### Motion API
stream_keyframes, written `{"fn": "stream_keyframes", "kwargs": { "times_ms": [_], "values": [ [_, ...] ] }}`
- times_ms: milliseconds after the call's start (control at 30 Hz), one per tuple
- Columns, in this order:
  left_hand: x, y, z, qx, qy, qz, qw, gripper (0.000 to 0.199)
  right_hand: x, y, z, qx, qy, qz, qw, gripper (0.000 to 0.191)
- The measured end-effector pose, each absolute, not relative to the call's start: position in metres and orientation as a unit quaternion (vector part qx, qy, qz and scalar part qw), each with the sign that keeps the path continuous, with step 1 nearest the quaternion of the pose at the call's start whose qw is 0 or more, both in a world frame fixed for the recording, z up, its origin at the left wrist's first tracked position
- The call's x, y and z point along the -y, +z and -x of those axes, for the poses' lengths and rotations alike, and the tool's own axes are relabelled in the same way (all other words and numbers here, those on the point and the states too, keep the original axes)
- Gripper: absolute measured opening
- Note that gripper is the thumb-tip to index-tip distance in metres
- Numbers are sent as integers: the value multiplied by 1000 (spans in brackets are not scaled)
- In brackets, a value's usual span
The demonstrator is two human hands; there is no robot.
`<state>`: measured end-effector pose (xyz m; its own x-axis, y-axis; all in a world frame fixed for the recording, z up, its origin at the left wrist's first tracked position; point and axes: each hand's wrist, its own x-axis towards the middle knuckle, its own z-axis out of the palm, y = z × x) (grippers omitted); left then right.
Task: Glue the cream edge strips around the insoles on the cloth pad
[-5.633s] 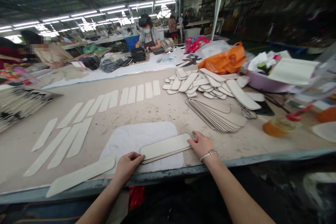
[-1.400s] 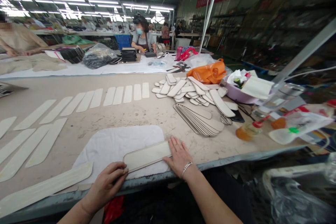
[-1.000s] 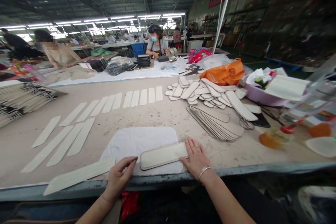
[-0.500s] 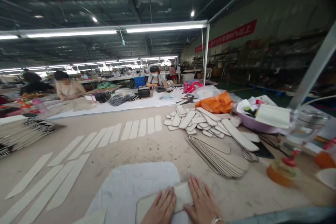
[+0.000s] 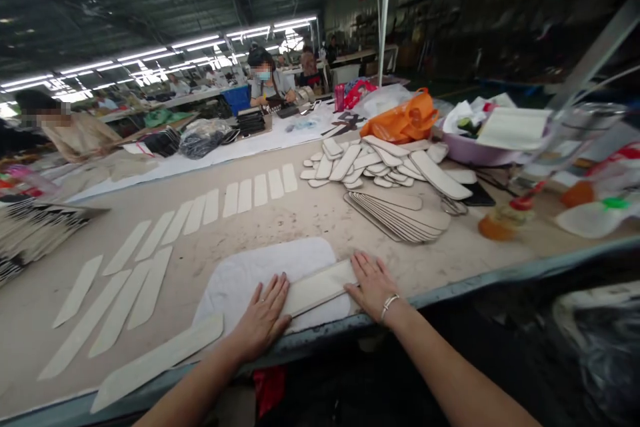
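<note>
A long off-white strip-shaped panel (image 5: 319, 288) lies on a white cloth (image 5: 235, 273) at the table's near edge. My left hand (image 5: 265, 312) rests flat on the panel's left end, fingers stretched out. On its right end my right hand (image 5: 373, 283) is pressed down, palm lowered and fingers extended, a bracelet at the wrist. The panel's ends are partly covered by the hands. Just left of the cloth, another pale strip (image 5: 160, 361) lies slanted along the edge.
Rows of pale strips (image 5: 120, 300) lie across the left. Beyond my right hand are a fanned stack of panels (image 5: 400, 213) and a pile of padded pieces (image 5: 350, 161). A bottle of amber liquid (image 5: 503, 221), a purple basin (image 5: 480, 150) and an orange bag (image 5: 400, 119) stand right. Co-workers (image 5: 270, 80) sit beyond.
The camera view has tipped downward, so the table and hands sit higher in the picture. My left hand has slid to the left along the panel, and the hands are farther apart.
</note>
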<state>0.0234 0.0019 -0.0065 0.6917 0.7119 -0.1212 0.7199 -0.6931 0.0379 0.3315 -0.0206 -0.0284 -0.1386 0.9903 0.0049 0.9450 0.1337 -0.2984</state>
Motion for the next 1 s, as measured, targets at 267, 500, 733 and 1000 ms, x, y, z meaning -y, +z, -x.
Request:
{"fn": "stream_keyframes", "kwargs": {
  "times_ms": [267, 500, 733, 1000],
  "values": [
    [-13, -13, -27, -453, 70, -879, 129, 50, 11, -18, -340, 634, 229, 669, 314, 77],
    [-29, 12, -50, -563, 195, -742, 309, 47, 3, -13, -353, 487, 334, 659, 466, 27],
    [-45, 20, -85, -527, 423, -480, 559, 40, -2, -14, -376, 393, 339, 660, 543, 34],
    [-78, 11, -112, -469, 532, -359, 607, 28, -2, -15, -381, 386, 335, 649, 563, 43]
  ]
}}
